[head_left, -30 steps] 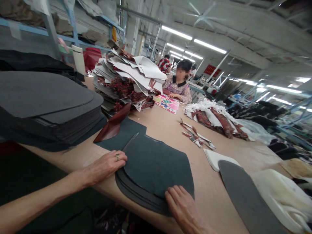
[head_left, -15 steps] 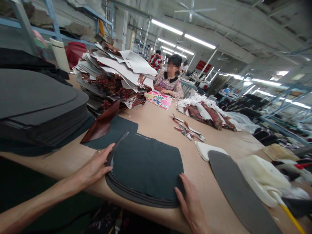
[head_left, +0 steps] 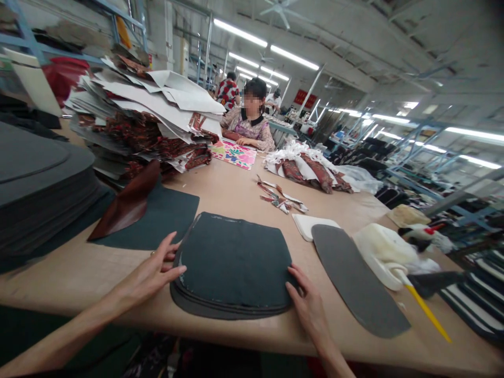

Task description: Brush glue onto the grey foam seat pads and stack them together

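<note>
A short stack of dark green and grey rounded panels (head_left: 236, 262) lies flat near the table's front edge. Against its left edge rests my left hand (head_left: 157, 268), fingers spread, thumb at the rim of the top panel. My right hand (head_left: 305, 294) touches the stack's right edge, its fingers apart. Neither hand grips anything. Left of the stack, a brown leather-like piece (head_left: 128, 205) lies over a flat dark green sheet (head_left: 173, 215). A long grey rounded panel (head_left: 354, 278) lies to the right, partly over a white piece (head_left: 311, 223).
Thick grey panels (head_left: 43, 194) are piled at the left. Behind them stands a tall heap of white and red-brown sheets (head_left: 157, 110). A person (head_left: 252, 118) sits across the table (head_left: 220, 184). At right are a whitish container (head_left: 380, 247) and a yellow handle (head_left: 429, 315).
The view has shifted, so most things appear farther left. The dark strip by my left hand's fingertips no longer sticks up; the top panel's upper left corner now shows. Both hands remain at the stack's sides.
</note>
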Available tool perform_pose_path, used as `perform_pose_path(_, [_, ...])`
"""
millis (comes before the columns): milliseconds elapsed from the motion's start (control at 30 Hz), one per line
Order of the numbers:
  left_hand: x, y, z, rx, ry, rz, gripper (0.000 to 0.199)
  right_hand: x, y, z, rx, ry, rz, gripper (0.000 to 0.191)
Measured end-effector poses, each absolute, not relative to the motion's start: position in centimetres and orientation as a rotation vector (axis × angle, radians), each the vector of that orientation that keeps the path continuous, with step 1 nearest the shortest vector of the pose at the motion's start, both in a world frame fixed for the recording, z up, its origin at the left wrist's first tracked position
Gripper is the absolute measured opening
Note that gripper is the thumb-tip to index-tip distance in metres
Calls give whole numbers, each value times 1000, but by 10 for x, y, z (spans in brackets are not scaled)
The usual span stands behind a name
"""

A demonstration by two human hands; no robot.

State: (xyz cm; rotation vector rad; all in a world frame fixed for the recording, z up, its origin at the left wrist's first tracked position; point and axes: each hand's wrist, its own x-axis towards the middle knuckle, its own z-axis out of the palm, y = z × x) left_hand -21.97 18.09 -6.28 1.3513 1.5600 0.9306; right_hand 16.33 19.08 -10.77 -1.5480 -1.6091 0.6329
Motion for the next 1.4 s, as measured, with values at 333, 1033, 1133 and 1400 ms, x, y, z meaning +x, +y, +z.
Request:
perform_pose_path(333, [-245, 190, -72, 1621, 1715, 821, 67, 161, 182, -99, -1502, -1782, 555, 33])
perform_pose_path(1033, [-180, 156, -67, 2856, 1213, 402, 58, 30, 313, -65, -1340, -2395, 312, 29])
perform_pose_path(1133, [-181, 154, -65, 2880, 1147, 401, 51, 28, 305, -60, -1351, -2373, 269, 32])
perform_pose_path(1400, [-186, 156, -84, 2872, 1173, 677, 50, 37, 241, -49, -1245, -2489, 224, 36])
